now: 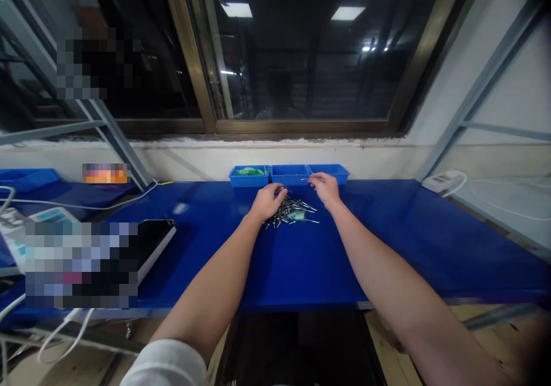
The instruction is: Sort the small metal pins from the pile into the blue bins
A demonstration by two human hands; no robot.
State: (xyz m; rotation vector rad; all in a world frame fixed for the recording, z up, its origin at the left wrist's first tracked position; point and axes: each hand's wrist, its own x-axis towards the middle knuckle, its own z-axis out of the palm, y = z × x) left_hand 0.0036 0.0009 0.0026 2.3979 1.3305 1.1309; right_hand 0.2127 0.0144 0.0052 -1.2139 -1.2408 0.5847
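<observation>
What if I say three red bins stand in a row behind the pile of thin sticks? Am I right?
Almost: the bins are blue, not red, as the head view shows. There are three, standing in a row behind the pile of thin sticks.

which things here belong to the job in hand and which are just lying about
Likely the job:
slim pieces heaped by the left hand
slim piece in the right hand
three blue bins behind

Apparently just lying about:
white box with cable, right
dark-topped device, left
blue tray, far left
</observation>
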